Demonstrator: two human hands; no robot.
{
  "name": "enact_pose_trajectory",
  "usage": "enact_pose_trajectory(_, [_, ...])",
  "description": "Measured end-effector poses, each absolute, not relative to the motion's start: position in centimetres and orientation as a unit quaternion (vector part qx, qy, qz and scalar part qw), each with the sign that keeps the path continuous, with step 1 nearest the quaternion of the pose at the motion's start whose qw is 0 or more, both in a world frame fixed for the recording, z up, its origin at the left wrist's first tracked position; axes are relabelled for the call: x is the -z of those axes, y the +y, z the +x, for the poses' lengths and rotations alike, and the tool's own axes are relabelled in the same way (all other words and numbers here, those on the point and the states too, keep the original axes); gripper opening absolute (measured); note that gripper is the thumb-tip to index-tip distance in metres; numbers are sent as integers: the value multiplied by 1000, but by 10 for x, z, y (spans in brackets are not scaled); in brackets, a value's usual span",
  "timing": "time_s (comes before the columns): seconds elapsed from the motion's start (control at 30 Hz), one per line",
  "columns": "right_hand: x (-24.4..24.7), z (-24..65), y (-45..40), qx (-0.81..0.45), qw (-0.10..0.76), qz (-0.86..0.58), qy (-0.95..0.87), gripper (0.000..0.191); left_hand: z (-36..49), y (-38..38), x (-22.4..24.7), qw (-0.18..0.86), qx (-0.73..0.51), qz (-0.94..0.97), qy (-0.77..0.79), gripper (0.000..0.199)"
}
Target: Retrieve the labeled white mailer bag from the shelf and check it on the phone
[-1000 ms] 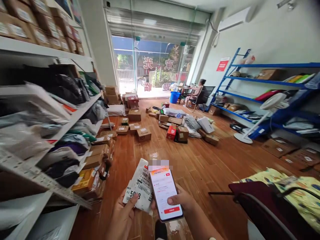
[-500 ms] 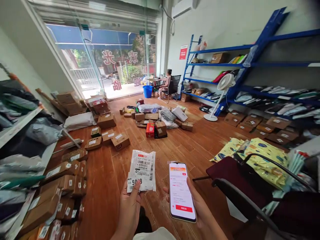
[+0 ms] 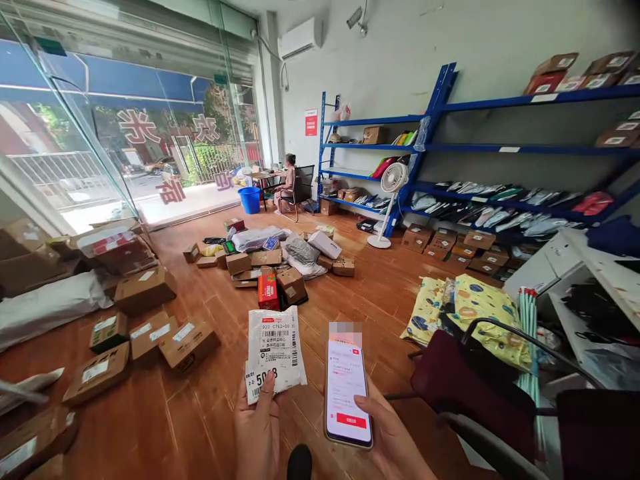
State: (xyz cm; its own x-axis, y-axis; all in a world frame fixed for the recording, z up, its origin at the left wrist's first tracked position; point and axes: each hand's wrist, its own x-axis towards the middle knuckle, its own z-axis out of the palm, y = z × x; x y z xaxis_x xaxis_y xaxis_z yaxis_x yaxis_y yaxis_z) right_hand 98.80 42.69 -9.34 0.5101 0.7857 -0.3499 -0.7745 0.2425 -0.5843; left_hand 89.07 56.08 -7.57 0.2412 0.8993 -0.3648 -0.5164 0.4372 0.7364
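The left hand (image 3: 257,433) pinches a small white labelled plastic parcel (image 3: 274,353) at 6 o'clock; the right hand (image 3: 393,440) grips a glowing smartphone (image 3: 347,393) beside it. Keeping the label flat and facing the phone should ease reading.

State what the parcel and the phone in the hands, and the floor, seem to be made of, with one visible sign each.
Parcel in the left hand: probably thin white plastic film; it creases softly.
Phone in the right hand: glass front, glossy and lit; the frame's material is unclear.
Floor: wood-look planks with a sheen; real wood or laminate cannot be told.
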Motion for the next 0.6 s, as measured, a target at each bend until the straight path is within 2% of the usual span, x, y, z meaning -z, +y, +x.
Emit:
enact_pose_trajectory(0.1, [90, 1023, 458, -460, 805, -372, -34, 71, 932, 598, 75, 757, -459, 252, 391, 63])
enact_pose_trajectory(0.27, [94, 1082, 480, -381, 836, -394, -33, 88, 1016, 630, 74, 793, -403, 282, 360, 63])
enact_pose_trajectory(0.47, [88, 1166, 486, -304, 857, -416, -7, 85, 1133, 638, 78, 830, -324, 317, 326, 60])
enact_pose_trajectory(0.6, [91, 1245, 484, -281, 867, -413, -12, 87, 1222, 639, 79, 835, -318, 332, 302, 57])
